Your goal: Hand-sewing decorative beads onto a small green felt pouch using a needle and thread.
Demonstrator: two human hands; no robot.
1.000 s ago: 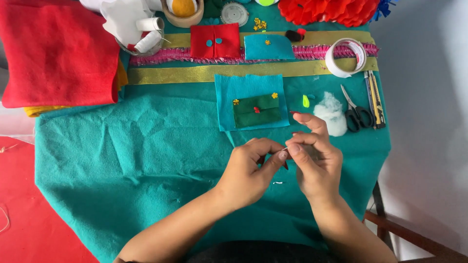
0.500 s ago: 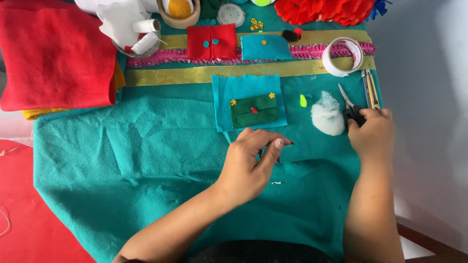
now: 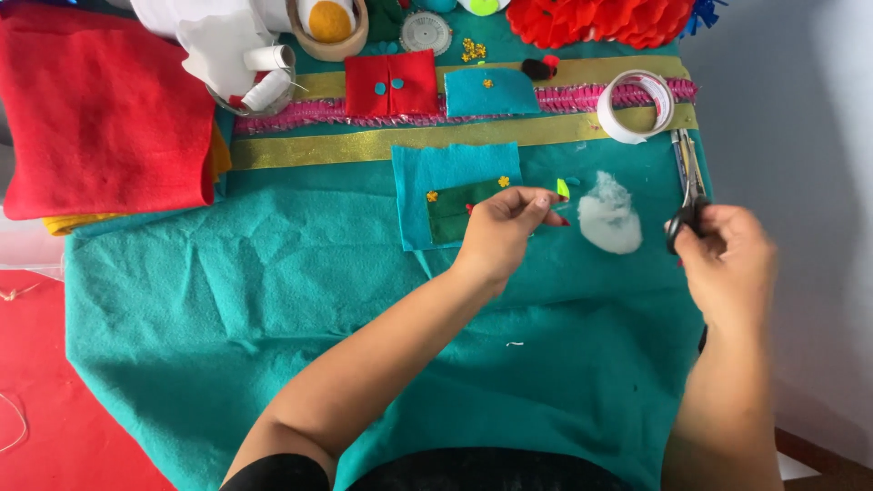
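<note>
1. A person sits at a table covered with teal felt cloth [image 3: 227,300], seen from above.
2. The left hand [image 3: 505,232] hovers over a light-blue felt piece [image 3: 446,173] with a green patch [image 3: 455,209] on it; its fingertips are pinched together, but whatever they hold is too small to make out.
3. The right hand [image 3: 727,264] is closed around the black handles of a pair of scissors [image 3: 687,195], near the table's right edge. The blades point away from the person.
4. Between the hands lies a white tuft of stuffing [image 3: 609,214], with a small lime-green scrap [image 3: 563,188] just beside it.
5. Farther back sit a roll of white tape [image 3: 637,105], a gold ribbon strip [image 3: 346,145], a red felt square [image 3: 391,86] and folded red felt [image 3: 100,109] at the left.
</note>
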